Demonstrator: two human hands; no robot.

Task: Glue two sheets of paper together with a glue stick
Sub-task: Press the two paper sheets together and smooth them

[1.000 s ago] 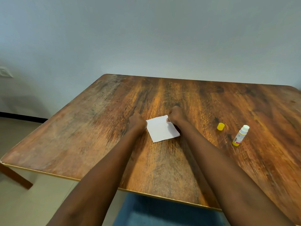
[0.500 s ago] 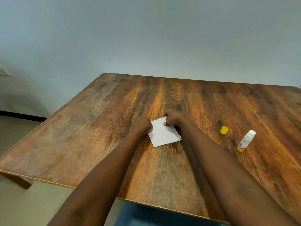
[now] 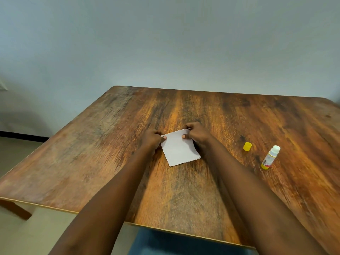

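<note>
A small white paper point(image 3: 180, 150) lies in the middle of the wooden table point(image 3: 110, 162), its far edge lifted a little. My left hand point(image 3: 151, 138) pinches its far left corner with the thumb on top. My right hand point(image 3: 196, 132) pinches the far right corner the same way. Whether this is one sheet or two stacked I cannot tell. To the right lies the glue stick point(image 3: 270, 157), open, with its white tip pointing away from me. Its yellow cap point(image 3: 247, 146) stands apart to its left.
A pale wall rises behind the table's far edge. Beige floor shows to the left, and a table leg point(image 3: 16, 208) sits at the near left corner. Something blue point(image 3: 184, 243) shows below the near edge.
Both hands have shifted their hold on the paper's far corners and the far edge has come up slightly. The camera view has tilted, so everything sits a little lower and further right.
</note>
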